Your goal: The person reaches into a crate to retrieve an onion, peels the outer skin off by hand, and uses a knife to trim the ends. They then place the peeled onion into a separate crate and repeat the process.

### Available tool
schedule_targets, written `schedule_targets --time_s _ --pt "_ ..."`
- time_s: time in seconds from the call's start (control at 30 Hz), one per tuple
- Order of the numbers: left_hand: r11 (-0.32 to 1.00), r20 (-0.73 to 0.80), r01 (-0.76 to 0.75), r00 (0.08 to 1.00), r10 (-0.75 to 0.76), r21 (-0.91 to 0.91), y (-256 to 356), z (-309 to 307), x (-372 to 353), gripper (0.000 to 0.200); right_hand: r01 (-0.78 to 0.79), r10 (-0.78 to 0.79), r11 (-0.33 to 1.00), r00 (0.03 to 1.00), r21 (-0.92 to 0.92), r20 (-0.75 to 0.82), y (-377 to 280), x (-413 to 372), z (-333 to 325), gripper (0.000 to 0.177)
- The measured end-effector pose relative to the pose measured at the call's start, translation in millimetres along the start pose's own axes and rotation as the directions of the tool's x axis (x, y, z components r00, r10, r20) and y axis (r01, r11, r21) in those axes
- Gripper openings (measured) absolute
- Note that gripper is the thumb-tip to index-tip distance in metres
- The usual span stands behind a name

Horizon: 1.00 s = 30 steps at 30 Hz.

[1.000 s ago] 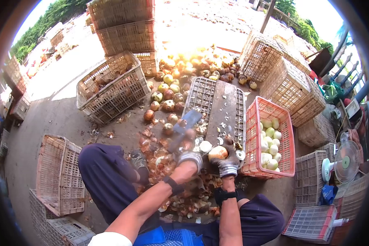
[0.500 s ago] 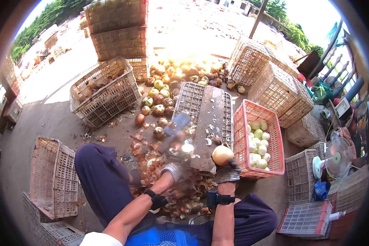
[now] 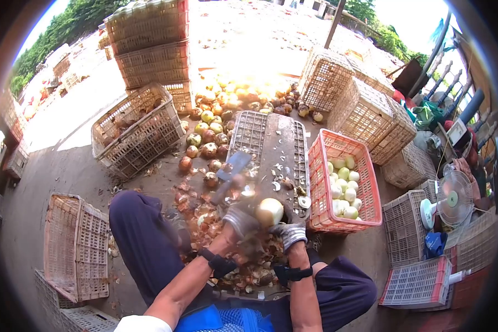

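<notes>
1. The onion [image 3: 269, 211] has come back from beside the red crate [image 3: 315, 177], where the right hand [image 3: 289, 232] held it up half a second ago, to the near end of the board [image 3: 276, 144].
2. The left hand [image 3: 239, 220], gripping the cleaver [image 3: 233, 166], has closed in just beside the onion.
3. The onion looks paler than before, though that may be glare.

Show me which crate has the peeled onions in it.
The red crate right of the chopping board: pale peeled onions lie in it. The tilted beige crate on the left holds brown unpeeled ones.
</notes>
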<state>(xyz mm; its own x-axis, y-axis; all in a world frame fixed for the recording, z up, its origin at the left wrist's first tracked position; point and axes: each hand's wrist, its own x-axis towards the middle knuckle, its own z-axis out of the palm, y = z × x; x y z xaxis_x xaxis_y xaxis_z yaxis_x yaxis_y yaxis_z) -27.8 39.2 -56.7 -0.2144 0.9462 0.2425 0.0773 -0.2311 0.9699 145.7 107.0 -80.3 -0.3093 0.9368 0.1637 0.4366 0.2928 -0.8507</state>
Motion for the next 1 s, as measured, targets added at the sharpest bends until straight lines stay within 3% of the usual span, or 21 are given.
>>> schedule_targets --time_s 0.07,0.1,0.2,0.23,0.33,0.37,0.43,0.5,0.53,0.6,0.7,0.8,0.9,1.0 --pt "0.953 0.065 -0.018 0.998 -0.002 0.303 -5.1 8.0 9.6 0.029 -0.047 0.048 0.998 0.999 -0.040 0.016 -7.3 5.3 0.0 0.069" --pt "0.888 0.088 -0.026 0.996 -0.017 0.460 -6.6 12.6 11.5 0.029 -0.178 0.184 0.982 0.978 -0.060 0.102 -9.5 5.0 -5.3 0.080" --pt "0.743 0.025 0.108 0.986 -0.166 0.660 -20.0 29.7 13.2 0.025 -0.228 0.261 0.916 0.963 -0.330 0.060 -24.6 11.3 -3.1 0.087" --pt "0.712 0.021 0.113 0.984 -0.177 0.693 -25.1 33.1 14.4 0.024 -0.248 0.278 0.916 0.959 -0.315 0.053 -20.9 12.1 -1.8 0.091" --pt "0.751 0.078 0.100 0.977 -0.198 0.653 -41.3 34.9 19.4 0.025 -0.233 0.240 0.952 0.971 -0.198 0.009 -9.8 10.9 -3.8 0.090" --pt "0.819 0.061 0.171 0.968 -0.243 0.548 -37.0 33.0 16.4 0.028 -0.161 0.153 0.960 0.987 -0.229 -0.054 23.3 16.5 6.1 0.089" --pt "0.914 0.106 0.265 0.945 -0.309 0.307 -54.2 28.0 5.9 0.030 -0.206 0.204 0.966 0.979 -0.154 -0.027 28.3 16.5 1.8 0.088" --pt "0.968 0.185 0.139 0.966 -0.179 0.211 -74.6 22.2 -8.4 0.029 -0.213 0.215 0.968 0.977 -0.129 0.001 31.2 16.9 -1.7 0.086" --pt "0.972 0.239 -0.039 0.971 -0.018 0.233 -78.3 19.1 -13.8 0.026 -0.195 0.199 0.971 0.980 -0.141 0.014 32.3 18.8 -3.6 0.084" --pt "0.932 0.285 -0.121 0.958 0.020 0.340 -83.9 18.6 -21.2 0.024 -0.184 0.189 0.971 0.982 -0.150 0.023 32.0 19.6 -6.0 0.081" --pt "0.805 0.259 0.146 0.901 -0.347 0.575 -58.9 26.4 -28.9 0.024 -0.216 0.217 0.972 0.976 -0.088 0.000 20.9 15.9 -9.9 0.076" --pt "0.721 0.224 0.252 0.840 -0.494 0.645 -52.1 28.9 -31.5 0.023 -0.188 0.192 0.975 0.981 -0.122 0.026 31.7 17.7 -9.7 0.075" --pt "0.750 0.172 0.203 0.905 -0.389 0.630 -56.3 28.0 -43.2 0.023 -0.182 0.187 0.974 0.982 -0.134 0.023 36.4 18.9 -10.3 0.073" --pt "0.753 0.202 0.250 0.869 -0.452 0.608 -66.5 28.4 -44.6 0.024 -0.186 0.190 0.971 0.982 -0.147 0.013 38.9 19.0 -11.7 0.072"
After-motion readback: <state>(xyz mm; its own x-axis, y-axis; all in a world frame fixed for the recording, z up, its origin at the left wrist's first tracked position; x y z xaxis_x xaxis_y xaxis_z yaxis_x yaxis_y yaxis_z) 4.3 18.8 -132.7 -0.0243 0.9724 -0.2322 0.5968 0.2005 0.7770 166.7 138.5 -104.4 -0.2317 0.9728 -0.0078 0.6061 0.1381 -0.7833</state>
